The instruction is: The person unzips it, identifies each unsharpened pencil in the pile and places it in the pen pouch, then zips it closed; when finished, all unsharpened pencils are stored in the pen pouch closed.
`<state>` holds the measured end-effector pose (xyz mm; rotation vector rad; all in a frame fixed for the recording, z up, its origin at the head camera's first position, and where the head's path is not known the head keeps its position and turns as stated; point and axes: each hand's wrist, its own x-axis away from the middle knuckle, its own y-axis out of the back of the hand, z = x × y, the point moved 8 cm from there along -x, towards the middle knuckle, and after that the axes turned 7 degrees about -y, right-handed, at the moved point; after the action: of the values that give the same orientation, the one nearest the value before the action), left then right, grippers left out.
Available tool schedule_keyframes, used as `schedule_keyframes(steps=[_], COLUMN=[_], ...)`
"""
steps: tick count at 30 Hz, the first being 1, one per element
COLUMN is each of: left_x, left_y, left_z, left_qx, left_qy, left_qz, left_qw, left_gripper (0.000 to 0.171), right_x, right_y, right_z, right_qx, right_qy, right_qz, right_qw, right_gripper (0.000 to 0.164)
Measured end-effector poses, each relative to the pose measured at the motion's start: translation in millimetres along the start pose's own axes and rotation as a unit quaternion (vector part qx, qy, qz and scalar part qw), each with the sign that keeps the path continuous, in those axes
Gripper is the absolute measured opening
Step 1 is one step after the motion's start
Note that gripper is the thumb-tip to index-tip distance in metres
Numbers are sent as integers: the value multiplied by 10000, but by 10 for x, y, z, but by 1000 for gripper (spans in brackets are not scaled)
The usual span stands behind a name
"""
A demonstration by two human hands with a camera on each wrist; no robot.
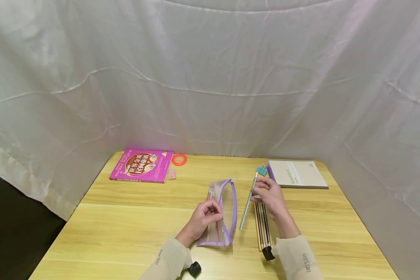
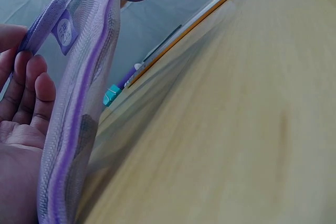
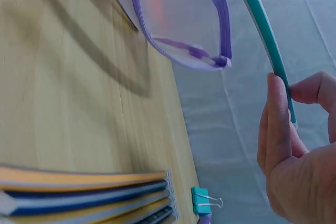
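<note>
Left hand: the left hand (image 1: 205, 218) pinches the purple-edged trim of the mesh zip pouch (image 1: 214, 233) between thumb and fingers; the left wrist view shows the other fingers loosely bent beside it.
Zip pouch: raised at the table (image 1: 154, 225), left of the pencils, its mouth parted and turned toward the right hand.
Right hand: the right hand (image 1: 273, 198) pinches the teal pencil (image 1: 247, 203) near its far end, thumb against fingers.
Teal pencil: off the table, slanting between pouch and pencil row, apart from the pouch.
Pencil row: several striped pencils (image 1: 263, 225) lie side by side under and beside the right forearm.
Through the mesh: something slim and pinkish shows, but the netting blurs it; it may be contents or part of the pouch.
Behind the pencils: the teal binder clip (image 1: 262, 171) and the Gambit notebook (image 1: 302, 174).
Far left: the magenta storybook (image 1: 141, 166), with the pink eraser (image 1: 172, 174) and the orange ring (image 1: 184, 160) beside it.
Step in hand: seemingly loading pencils, with this one picked up but not yet inside.
Next move: likely calls for lining the pencil up lengthwise with the opening while the left pinch keeps the mouth spread.
</note>
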<state>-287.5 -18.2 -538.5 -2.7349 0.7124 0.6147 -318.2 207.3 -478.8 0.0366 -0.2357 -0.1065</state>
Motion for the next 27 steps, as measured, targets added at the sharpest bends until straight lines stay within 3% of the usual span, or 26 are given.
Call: schedule_keyframes(steps=[11, 27], left_x=[-18, 13], left_y=[3, 9], left_z=[-18, 3], left_qx=[5, -127], left_qy=[-164, 92], left_qz=[63, -35], left_qw=[9998, 9999], left_gripper=[16, 18], right_x=[-26, 8], right_y=[-149, -450], right_z=[-13, -214], right_qx=[-310, 46], right_qy=[230, 109], right_qz=[-131, 277], right_qw=[9992, 9995], right_gripper=[43, 44])
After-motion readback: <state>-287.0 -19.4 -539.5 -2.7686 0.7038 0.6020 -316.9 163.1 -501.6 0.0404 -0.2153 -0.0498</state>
